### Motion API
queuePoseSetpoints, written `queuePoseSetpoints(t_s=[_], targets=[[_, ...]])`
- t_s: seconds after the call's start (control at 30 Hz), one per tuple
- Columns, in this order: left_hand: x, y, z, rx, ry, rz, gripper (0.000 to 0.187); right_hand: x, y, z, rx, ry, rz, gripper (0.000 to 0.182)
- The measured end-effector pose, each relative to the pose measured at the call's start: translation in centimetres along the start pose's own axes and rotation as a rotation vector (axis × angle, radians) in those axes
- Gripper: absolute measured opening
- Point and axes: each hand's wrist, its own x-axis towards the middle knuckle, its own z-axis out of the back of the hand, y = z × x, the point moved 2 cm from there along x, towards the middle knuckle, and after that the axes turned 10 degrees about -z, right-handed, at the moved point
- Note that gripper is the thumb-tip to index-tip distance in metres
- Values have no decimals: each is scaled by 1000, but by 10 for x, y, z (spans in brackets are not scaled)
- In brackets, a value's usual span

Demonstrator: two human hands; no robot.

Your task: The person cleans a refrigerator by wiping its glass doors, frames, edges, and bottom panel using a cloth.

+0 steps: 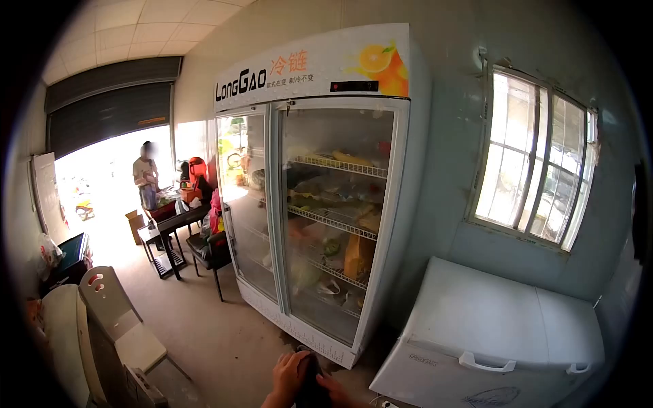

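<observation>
At the bottom centre, my left hand (288, 372) is closed on a dark object (309, 382), its fingers curled over the upper left side. Against the right side of the same dark object lies my right hand (332, 387), partly blurred and cut by the shadow; what its fingers grip is hard to make out. The dark object looks soft, but its kind cannot be told. Just beyond both hands stands a tall glass-door fridge (340, 204) with its doors closed and food on wire shelves.
A white chest freezer (496, 319) stands at the right beneath a barred window (537, 156). On the left are a pale chair (132, 333), a round table edge (64, 340), a black chair (209, 250) and a small table (166, 224). A person (145, 178) stands by the open doorway.
</observation>
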Motion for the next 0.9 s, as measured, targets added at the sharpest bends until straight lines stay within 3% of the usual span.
queuePoseSetpoints(t_s=[0.07, 0.1, 0.17, 0.2, 0.27, 0.3, 0.37, 0.4, 0.43, 0.47, 0.53, 0.57, 0.6, 0.63, 0.7, 0.77, 0.83, 0.9], targets=[[15, -23, -6, 247, 4, -177, 24, -6, 21, 18, -225, -208, 52, 40], [104, 38, 55, 348, -5, -288, 27, 100, 64, -23, -276, -84, 72, 33], [155, 68, 60, 158, -47, -192, 29, 119, 147, -52, -397, -294, 169, 31], [149, 76, 50, 70, -30, -97, 31, 119, 178, -26, -360, -274, 254, 34], [180, 102, 59, 31, 42, -110, 30, 130, 265, -52, -195, -149, 438, 41], [181, 118, 55, -21, 108, -86, 28, 126, 298, -62, -269, -213, 546, 43], [200, 159, 47, -75, 111, -89, 25, 125, 373, -100, -738, -368, 786, 47], [206, 174, 45, -65, 153, -74, 21, 129, 412, -102, -962, -432, 986, 49], [211, 189, 43, -52, 197, -54, 18, 125, 440, -121, -1318, -639, 1193, 52], [227, 201, 42, -51, 167, -70, 18, 126, 471, -147, -1530, -745, 1561, 56], [245, 231, 43, -50, 185, -55, 17, 122, 514, -187, -1665, -980, 1961, 52], [258, 253, 44, -44, 202, -26, 17, 119, 536, -206, -1806, -1244, 2085, 48], [258, 286, 43, -49, 211, -34, 17, 120, 562, -217, -1960, -1392, 2343, 44], [257, 326, 44, -44, 196, -26, 18, 128, 578, -223, -1941, -1621, 2368, 41], [280, 363, 49, -50, 185, -34, 20, 140, 609, -227, -2261, -1870, 2288, 38], [298, 380, 64, -105, 89, 291, 18, 143, 622, -237, -2322, -1863, 2239, 37], [294, 432, 74, -165, 69, 298, 18, 151, 624, -237, -2384, -1872, 2137, 37], [318, 461, 77, -230, 48, 288, 18, 152, 637, -246, -1988, -2081, 2349, 38]])
